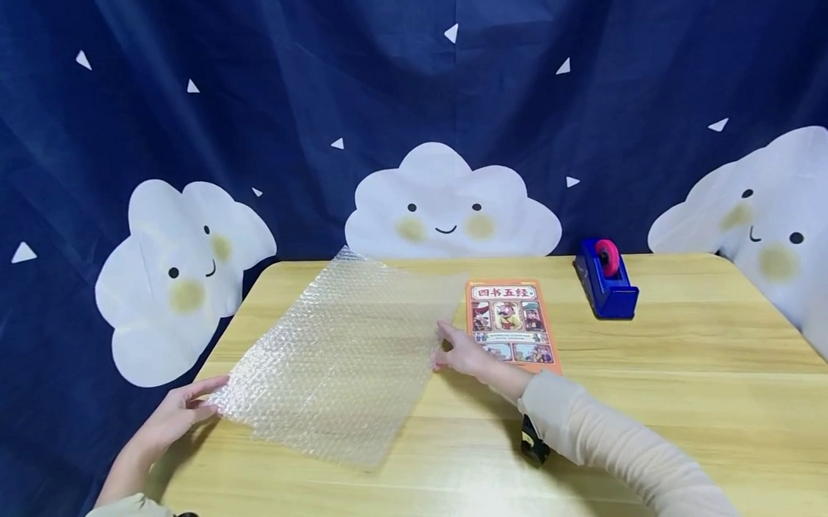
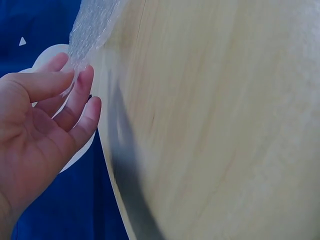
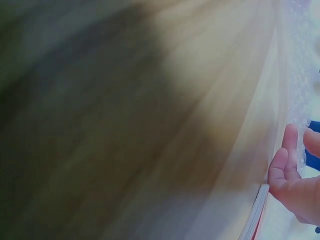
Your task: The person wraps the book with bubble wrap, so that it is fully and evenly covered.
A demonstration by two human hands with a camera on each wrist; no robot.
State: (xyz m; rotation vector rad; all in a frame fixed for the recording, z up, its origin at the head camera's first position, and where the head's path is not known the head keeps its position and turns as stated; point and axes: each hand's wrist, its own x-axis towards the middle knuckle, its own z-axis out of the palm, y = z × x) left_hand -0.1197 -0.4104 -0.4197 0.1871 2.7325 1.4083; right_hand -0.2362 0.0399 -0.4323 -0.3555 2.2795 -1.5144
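Observation:
A clear sheet of bubble wrap (image 1: 335,354) is spread over the left half of the wooden table (image 1: 669,371). My left hand (image 1: 185,411) pinches its near-left corner at the table's edge. In the left wrist view the wrap (image 2: 87,27) ends between the thumb and fingers of that hand (image 2: 50,115). My right hand (image 1: 460,357) pinches the sheet's right edge, just left of an orange picture book (image 1: 514,323) lying flat. The right wrist view shows this hand (image 3: 292,175) on the wrap (image 3: 300,100) beside the book's edge (image 3: 255,215).
A blue tape dispenser (image 1: 605,281) with a pink roll stands at the back right of the book. A dark blue cloth with white clouds (image 1: 446,203) hangs behind the table. The left table edge (image 2: 120,165) lies right by my left hand.

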